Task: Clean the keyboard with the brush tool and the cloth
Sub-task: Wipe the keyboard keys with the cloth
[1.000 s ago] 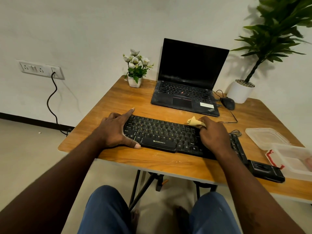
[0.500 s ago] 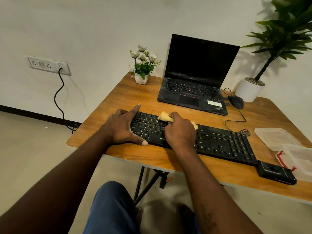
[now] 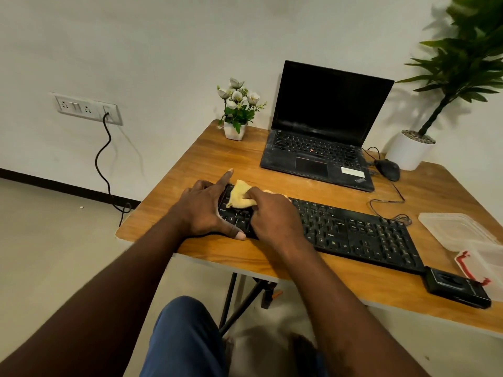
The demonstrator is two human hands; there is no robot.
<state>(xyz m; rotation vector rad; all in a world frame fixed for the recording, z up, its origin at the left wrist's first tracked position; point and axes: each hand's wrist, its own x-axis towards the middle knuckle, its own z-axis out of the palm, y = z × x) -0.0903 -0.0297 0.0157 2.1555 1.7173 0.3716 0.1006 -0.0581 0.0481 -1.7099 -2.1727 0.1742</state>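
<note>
The right hand [image 3: 272, 213] gripped a yellow cloth [image 3: 241, 197] on the keyboard [image 3: 367, 235]; the left hand [image 3: 202, 210], fingers straight, covered its end near the surface [image 3: 190, 164] edge.

keyboard [image 3: 353, 232] black, pale legends. cloth [image 3: 241, 198] yellow. worktop [image 3: 217, 159] orange-brown wood grain. laptop [image 3: 326, 110] and mouse [image 3: 388, 170] black. flower pot [image 3: 234, 132] white, blooms [image 3: 236, 95] white, leaves [image 3: 239, 117] green. container [image 3: 487, 254] clear, red clip [image 3: 463, 263].

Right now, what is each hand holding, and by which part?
The right hand grips the yellow cloth by its bunched right side, on the keyboard. The left hand holds nothing, only resting on the keyboard's left end.
</note>
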